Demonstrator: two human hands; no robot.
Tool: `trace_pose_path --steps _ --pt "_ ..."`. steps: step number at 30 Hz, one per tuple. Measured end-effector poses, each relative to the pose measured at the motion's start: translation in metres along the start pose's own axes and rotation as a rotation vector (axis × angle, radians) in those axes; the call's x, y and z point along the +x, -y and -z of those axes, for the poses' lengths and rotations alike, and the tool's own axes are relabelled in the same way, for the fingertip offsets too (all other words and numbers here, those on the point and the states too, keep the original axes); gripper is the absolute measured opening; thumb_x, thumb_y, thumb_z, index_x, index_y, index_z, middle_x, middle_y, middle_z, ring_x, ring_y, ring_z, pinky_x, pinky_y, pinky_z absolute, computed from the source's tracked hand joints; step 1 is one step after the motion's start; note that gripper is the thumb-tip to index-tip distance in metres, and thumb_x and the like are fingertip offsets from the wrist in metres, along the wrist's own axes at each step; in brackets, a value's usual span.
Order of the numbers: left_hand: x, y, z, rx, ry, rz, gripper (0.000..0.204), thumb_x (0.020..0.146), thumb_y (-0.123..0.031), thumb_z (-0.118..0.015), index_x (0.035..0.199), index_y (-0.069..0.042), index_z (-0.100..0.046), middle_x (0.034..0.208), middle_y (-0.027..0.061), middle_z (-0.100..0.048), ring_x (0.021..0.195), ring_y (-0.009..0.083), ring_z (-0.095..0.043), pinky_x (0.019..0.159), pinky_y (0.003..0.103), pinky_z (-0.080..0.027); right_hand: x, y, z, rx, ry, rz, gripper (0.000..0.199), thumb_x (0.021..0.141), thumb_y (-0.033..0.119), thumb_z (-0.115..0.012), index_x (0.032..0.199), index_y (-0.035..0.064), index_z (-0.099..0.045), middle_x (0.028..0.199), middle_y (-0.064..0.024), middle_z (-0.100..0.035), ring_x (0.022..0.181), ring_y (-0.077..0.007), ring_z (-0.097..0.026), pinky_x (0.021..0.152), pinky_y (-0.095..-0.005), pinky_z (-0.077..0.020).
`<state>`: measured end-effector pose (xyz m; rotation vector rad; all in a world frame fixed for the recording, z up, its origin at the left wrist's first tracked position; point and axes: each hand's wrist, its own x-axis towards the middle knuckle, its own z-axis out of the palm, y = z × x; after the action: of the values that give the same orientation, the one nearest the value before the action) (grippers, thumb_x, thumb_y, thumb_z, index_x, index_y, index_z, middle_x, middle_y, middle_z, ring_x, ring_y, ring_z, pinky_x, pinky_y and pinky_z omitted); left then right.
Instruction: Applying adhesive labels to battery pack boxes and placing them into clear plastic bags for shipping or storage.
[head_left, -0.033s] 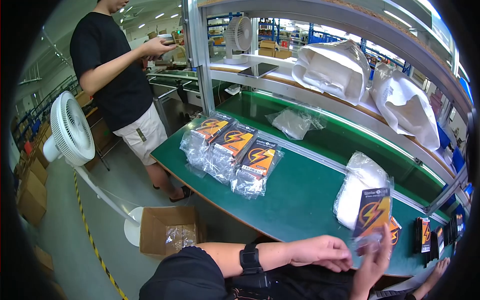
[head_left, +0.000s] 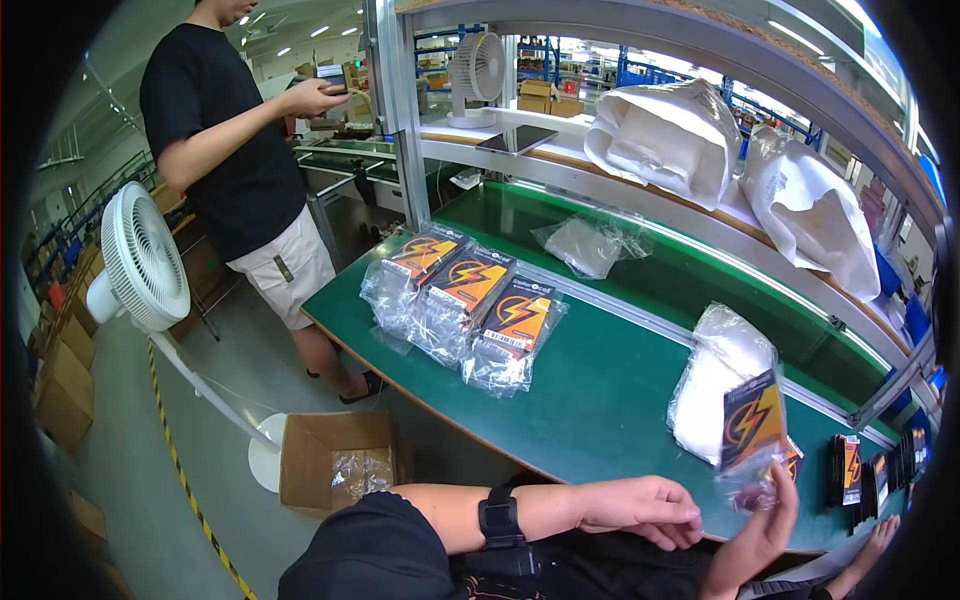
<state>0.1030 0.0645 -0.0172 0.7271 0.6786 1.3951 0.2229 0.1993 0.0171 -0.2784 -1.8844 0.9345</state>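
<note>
My right hand (head_left: pixel 752 548) pinches the lower end of a clear plastic bag (head_left: pixel 755 492). Inside the bag is a black-and-orange package (head_left: pixel 752 422) with a lightning-bolt picture, tilted above the table. My left hand (head_left: pixel 642 508), a black band on its wrist, hovers just left of it with fingers loosely curled and nothing visible in them. Behind the package lies a stack of white plastic bags (head_left: pixel 705 370), partly covered by it. Three groups of similar bagged packages (head_left: pixel 515 330) lie side by side further left on the green table (head_left: pixel 590 410).
Black-and-orange packages (head_left: pixel 848 470) stand in rows at the right, near another person's hand (head_left: pixel 878 545). A cardboard box (head_left: pixel 340 440) and a white fan (head_left: pixel 145 260) stand left of the table. Another person (head_left: pixel 225 140) holds a phone. White sacks (head_left: pixel 665 140) rest on the shelf.
The bagged package in my right hand has shifted slightly right and tilted more. My left hand has barely moved. The other person's phone is turned more upright.
</note>
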Motion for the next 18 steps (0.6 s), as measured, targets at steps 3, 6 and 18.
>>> trace_pose_path --steps 3,6,18 --pt "0.001 -0.001 0.002 0.075 -0.052 0.077 0.048 0.096 -0.042 -0.047 0.121 -0.001 -0.048 0.119 0.0118 -0.054 0.108 0.0196 -0.056 0.093 0.033 -0.046 0.005 0.006 0.001 0.221 -0.183 0.087 0.018 0.089 -0.006 -0.036 0.091 0.0031 -0.052 0.086 -0.0030 -0.049 0.070 -0.0088 -0.046 0.059 -0.0211 -0.0363" --pt "0.003 -0.002 0.001 -0.004 -0.107 0.109 0.063 0.093 -0.053 -0.046 0.129 -0.002 -0.042 0.121 0.0124 -0.052 0.111 0.0192 -0.054 0.091 0.033 -0.046 0.001 0.023 -0.005 0.121 0.328 0.054 0.019 0.080 -0.010 -0.038 0.076 0.0033 -0.050 0.072 -0.0042 -0.047 0.060 -0.0113 -0.043 0.053 -0.0231 -0.0331" --pt "-0.026 -0.011 0.004 -0.343 -0.240 -0.119 0.044 0.094 -0.027 -0.054 0.129 -0.002 -0.045 0.121 0.0095 -0.053 0.112 0.0171 -0.053 0.095 0.034 -0.044 0.014 0.039 -0.014 0.137 0.537 0.070 0.010 0.074 -0.008 -0.057 0.081 -0.0010 -0.059 0.073 -0.0080 -0.057 0.065 -0.0165 -0.057 0.060 -0.0264 -0.0441"
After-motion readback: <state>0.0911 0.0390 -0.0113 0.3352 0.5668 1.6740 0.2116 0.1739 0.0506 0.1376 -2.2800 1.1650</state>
